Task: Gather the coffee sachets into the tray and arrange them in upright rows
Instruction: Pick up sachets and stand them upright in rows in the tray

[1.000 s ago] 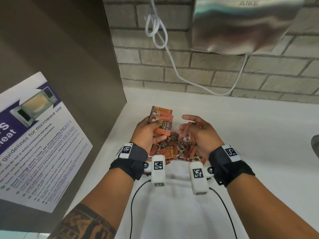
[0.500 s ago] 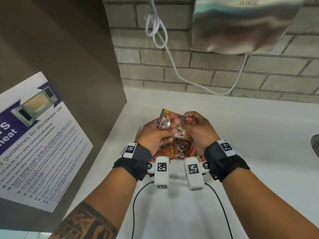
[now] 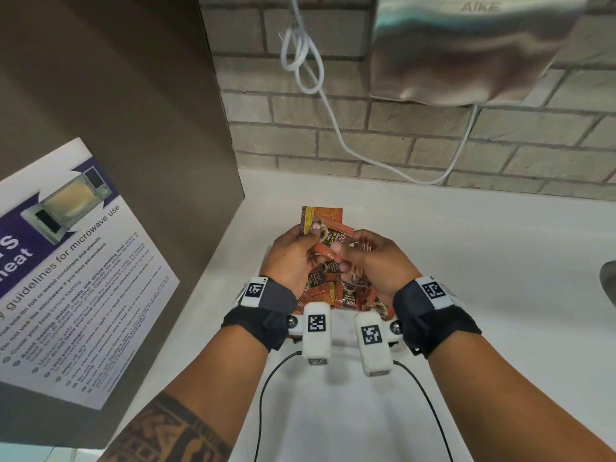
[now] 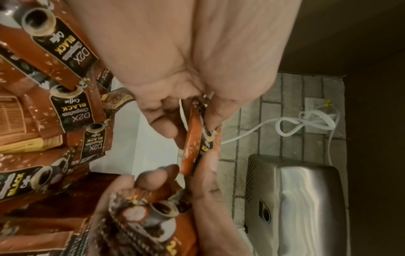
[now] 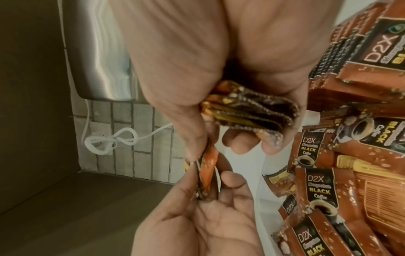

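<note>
Holding sachets (image 3: 328, 236): two hands (image 3: 293, 258).

A white counter (image 3: 466, 261) carries everything, running back to a grey brick wall at 12 o'clock and a brown panel at 9 o'clock. At its centre sits a white tray (image 3: 343, 323) (only a near strip of it shows), heaped with orange-brown coffee sachets (image 3: 346, 293) lying flat and crisscrossed. Two thin black cables (image 3: 266, 405) trail across the counter toward 6 o'clock.

Steel hand dryer (image 3: 473, 51) upper right on brick wall (image 3: 333, 128); white cord (image 3: 301, 58) loops beside it. Microwave-use poster (image 3: 66, 271) at left.
</note>
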A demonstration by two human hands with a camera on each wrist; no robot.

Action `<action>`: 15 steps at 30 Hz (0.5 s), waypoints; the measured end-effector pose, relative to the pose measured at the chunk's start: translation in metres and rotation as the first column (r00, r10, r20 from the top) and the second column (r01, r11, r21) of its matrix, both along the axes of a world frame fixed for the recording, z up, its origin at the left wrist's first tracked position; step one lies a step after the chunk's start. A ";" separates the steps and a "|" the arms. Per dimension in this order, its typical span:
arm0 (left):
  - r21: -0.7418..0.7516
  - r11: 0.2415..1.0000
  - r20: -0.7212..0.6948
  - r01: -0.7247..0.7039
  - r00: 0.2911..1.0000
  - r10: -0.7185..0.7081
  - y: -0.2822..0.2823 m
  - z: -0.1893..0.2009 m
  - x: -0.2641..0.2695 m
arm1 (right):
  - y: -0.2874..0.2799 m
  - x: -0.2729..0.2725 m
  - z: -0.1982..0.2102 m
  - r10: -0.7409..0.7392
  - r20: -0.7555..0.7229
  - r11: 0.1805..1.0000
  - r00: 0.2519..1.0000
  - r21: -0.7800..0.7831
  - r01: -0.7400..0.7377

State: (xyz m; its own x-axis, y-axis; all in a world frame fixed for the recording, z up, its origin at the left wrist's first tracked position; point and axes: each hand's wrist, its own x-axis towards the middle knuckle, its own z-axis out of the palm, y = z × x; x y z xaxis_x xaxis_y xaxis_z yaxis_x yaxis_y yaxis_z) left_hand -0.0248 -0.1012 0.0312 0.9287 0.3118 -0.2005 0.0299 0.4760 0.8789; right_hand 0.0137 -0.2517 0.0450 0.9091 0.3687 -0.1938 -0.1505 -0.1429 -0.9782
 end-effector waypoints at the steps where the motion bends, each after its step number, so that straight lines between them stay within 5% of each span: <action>1: 0.019 1.000 0.005 0.002 1.000 -0.002 -0.001 -0.001 0.000 | 0.001 0.001 0.000 -0.026 -0.004 0.999 1.000 0.019 0.026; 9: 0.166 0.972 -0.017 0.165 0.986 -0.165 -0.011 -0.005 -0.008 | 0.004 0.009 0.002 -0.151 0.051 0.972 0.987 0.189 0.139; 15: 0.148 0.984 -0.006 0.104 0.995 -0.104 -0.003 -0.002 -0.008 | -0.006 0.015 0.003 -0.229 0.031 0.944 0.973 0.250 0.214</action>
State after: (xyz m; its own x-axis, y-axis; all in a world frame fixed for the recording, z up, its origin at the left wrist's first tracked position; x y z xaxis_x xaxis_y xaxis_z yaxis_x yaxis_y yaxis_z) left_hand -0.0331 -0.1047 0.0292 0.9579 0.2399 -0.1576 0.0706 0.3353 0.9395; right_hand 0.0289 -0.2579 0.0481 0.9802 0.1862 -0.0668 -0.0922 0.1313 -0.9871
